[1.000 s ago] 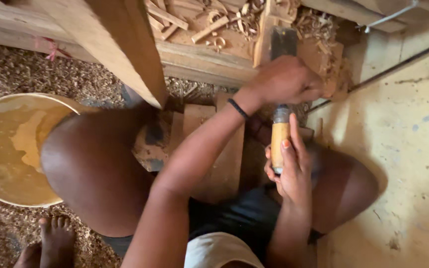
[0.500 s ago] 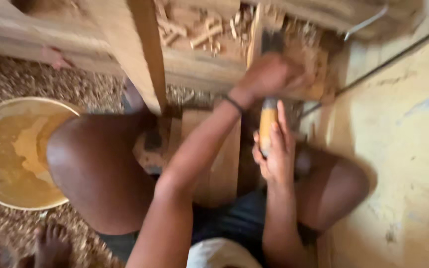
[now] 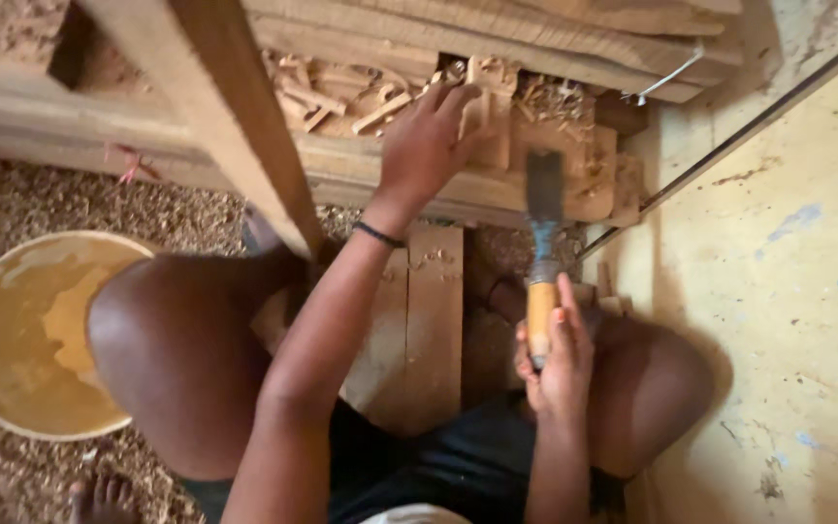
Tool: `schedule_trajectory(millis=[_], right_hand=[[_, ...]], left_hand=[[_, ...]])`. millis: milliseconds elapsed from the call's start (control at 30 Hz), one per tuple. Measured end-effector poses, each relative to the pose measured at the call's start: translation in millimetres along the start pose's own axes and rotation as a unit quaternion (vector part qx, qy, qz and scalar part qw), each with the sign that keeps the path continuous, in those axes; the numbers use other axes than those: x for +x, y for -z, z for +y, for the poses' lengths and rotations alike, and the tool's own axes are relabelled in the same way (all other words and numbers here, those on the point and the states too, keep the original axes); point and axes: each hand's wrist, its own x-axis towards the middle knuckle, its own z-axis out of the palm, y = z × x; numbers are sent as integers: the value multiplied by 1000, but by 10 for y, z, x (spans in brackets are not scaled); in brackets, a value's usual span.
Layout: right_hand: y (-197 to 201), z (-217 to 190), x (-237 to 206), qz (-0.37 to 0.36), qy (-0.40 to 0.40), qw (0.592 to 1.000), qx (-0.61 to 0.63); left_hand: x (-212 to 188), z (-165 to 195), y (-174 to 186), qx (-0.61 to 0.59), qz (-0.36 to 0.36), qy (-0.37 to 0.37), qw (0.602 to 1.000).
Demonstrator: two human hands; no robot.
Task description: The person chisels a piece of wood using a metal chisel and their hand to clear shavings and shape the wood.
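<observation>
Head view: right hand [image 3: 557,344] clenched round yellow handle of chisel [image 3: 541,252], long axis near vertical, dark blade pointing up at carved wood panel [image 3: 497,136], tip just beside its near edge. Left hand [image 3: 429,141] open, fingers spread, resting on carved panel among chips. Round tan basin [image 3: 21,330] at left on sawdust floor [image 3: 41,194].

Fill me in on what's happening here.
A person sits on the floor at a carved wooden panel. The left hand rests on the carving among loose wood chips. The right hand grips a chisel by its yellow handle, blade pointing up toward the panel, its tip just short of the carving. A round yellow basin sits on sawdust beside the left knee.
</observation>
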Motion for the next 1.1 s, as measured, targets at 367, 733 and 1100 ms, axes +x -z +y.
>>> schedule_trajectory(millis=[367,733,1100], right_hand=[[110,356,101,-13,-20,997,-69],[102,248,45,-23,-25,998,-62],[102,176,11,-15,-33,997,-69]], left_hand=[[-75,-177,-67,-9,-47,-26,999],[-98,-142,8,-9,-27,-3,1000],[-101,-135,-51,-14,-87,-20,996]])
